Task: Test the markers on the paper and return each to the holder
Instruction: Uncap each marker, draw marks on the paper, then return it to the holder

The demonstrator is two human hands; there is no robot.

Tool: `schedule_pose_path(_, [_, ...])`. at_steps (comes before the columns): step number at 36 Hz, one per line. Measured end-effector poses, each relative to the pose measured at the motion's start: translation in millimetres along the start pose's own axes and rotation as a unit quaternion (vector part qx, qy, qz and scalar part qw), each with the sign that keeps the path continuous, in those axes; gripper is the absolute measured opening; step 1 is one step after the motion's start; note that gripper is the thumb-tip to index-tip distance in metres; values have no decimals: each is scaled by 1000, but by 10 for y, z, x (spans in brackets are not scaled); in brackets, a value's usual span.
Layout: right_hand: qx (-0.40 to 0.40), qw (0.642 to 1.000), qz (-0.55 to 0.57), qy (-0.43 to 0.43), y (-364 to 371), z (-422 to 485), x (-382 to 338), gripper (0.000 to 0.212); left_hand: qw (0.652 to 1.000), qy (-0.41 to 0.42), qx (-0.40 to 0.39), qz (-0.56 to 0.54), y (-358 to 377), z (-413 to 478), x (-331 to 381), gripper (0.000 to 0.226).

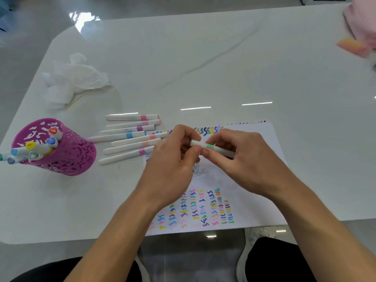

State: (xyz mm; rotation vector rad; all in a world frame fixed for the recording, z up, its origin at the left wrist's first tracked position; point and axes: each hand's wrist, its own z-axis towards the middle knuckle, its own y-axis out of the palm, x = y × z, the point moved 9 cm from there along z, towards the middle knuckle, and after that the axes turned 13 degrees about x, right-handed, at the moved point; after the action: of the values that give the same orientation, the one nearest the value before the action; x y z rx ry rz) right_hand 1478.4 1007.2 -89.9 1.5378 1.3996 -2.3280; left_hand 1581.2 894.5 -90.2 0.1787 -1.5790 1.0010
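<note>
Both hands hold one white marker with a green band [211, 147] above the paper [252, 202]. My left hand [173, 169] pinches the marker's cap end. My right hand [242, 161] grips its barrel. The paper carries rows of coloured squiggles. Several white markers with pink, purple, blue and orange bands [130, 137] lie in a row left of the paper. A purple cut-out holder [67, 153] stands at the left with several capped markers [32, 149] in it.
Crumpled white tissue [75, 78] lies at the back left of the white table [223, 68]. A pink object [360, 23] and a pink-orange block [352, 46] sit at the far right corner. My knees show below the table's front edge.
</note>
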Motion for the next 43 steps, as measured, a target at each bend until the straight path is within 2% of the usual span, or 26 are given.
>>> schedule_pose_path(4, [-19,998,-61,-23,50,-37,-38,40,1000,0,-15,-6,15,-29,-12,10])
schedule_pose_path(9, [-45,991,-111,-61,89,-67,-102,33,998,23,-34,49,44,-42,0,19])
schedule_pose_path(13, [-60,987,-133,-71,101,-83,-158,34,999,8,-24,38,2,-32,-14,20])
schedule_pose_path(19, [-45,989,-122,-73,101,-101,-165,41,1000,-22,5,-10,-27,-53,-29,22])
schedule_pose_path(28, [-44,993,-93,-52,135,-86,-77,51,999,-42,20,-11,-10,-47,-37,22])
schedule_pose_path(43, [-49,995,-89,-21,137,-104,40,53,998,-45,25,-18,53,-44,2,26])
